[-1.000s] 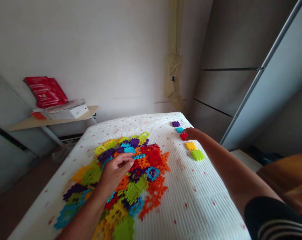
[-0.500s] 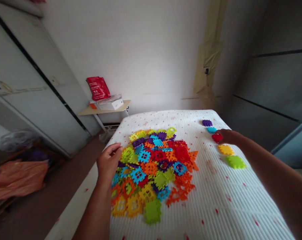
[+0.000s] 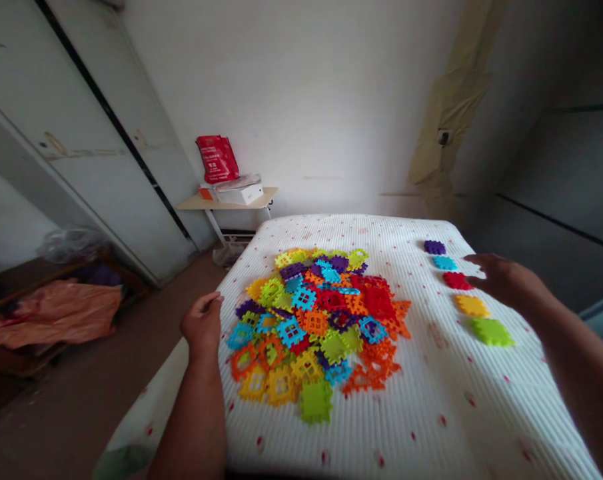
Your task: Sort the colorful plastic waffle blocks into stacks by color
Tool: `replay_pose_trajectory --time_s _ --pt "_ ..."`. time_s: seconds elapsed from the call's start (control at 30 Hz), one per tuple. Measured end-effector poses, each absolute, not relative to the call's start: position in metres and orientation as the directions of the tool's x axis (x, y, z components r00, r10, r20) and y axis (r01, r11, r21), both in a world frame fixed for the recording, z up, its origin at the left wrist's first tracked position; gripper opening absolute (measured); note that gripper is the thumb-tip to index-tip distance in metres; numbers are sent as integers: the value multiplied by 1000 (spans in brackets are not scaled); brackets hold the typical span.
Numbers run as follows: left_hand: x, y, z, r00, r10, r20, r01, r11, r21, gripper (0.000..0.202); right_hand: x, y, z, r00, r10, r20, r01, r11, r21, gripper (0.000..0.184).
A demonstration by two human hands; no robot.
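A heap of several colourful interlocking plastic tiles [image 3: 321, 327] lies on a white ribbed bed cover [image 3: 431, 400]. My left hand [image 3: 202, 325] hovers at the heap's left edge, fingers curled in a loose pinch; whether it holds a piece is hidden. My right hand [image 3: 501, 277] reaches over the right side of the bed, fingers spread, just right of a red tile [image 3: 456, 281]. That tile is part of a row: purple tile [image 3: 434, 247], blue tile [image 3: 444, 263], red, yellow tile [image 3: 472, 305], green tile [image 3: 491, 331].
A small shelf [image 3: 226, 200] by the wall carries a red bag [image 3: 216, 159] and a white box. Tall cabinet doors [image 3: 81, 147] stand at left. Orange cloth [image 3: 51, 317] and clutter lie on the floor at left. The bed's left edge drops to brown floor.
My view has swung left. My left hand has drawn back from the heap's middle to its left edge. My right hand has lifted off the red tile and moved slightly right.
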State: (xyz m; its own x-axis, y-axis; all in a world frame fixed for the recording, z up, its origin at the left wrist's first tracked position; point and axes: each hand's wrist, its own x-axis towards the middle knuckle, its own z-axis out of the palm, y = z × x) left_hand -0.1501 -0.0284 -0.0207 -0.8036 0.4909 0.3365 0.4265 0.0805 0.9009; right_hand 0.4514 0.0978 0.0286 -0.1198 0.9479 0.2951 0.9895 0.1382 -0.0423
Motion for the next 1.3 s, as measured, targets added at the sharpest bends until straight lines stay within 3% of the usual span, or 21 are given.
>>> replay_pose_trajectory --time_s 0.17,0.37,0.43,0.53,0.67,0.97,1.17,1.3 --pt "-152 -28 -33 -758 571 315 438 88 895 36 400 32 11 -262 891 370 905 360 -227 29" --pt "-125 -37 -18 -605 698 383 540 6 842 27 355 -4 -18 -357 803 478 864 478 -157 31" --pt "-109 -39 -7 -430 768 474 653 -97 751 21 348 -7 -20 -381 772 508 857 502 -120 33" --pt "-87 -38 6 -74 851 520 824 -242 512 16 340 -9 -20 -445 726 524 826 559 -72 34" --pt "-72 -34 10 83 885 459 896 -268 355 16 337 -9 -22 -506 694 513 780 621 -72 36" --pt "-68 -26 2 129 927 353 827 -297 477 38 338 -6 -28 -521 671 527 766 641 -59 40" --pt "-58 -20 6 98 951 292 785 -254 565 19 337 -7 -26 -493 702 514 764 632 -131 40" --pt "-57 -13 6 32 954 298 731 -225 644 18 337 -7 -25 -495 709 502 762 632 -141 40"
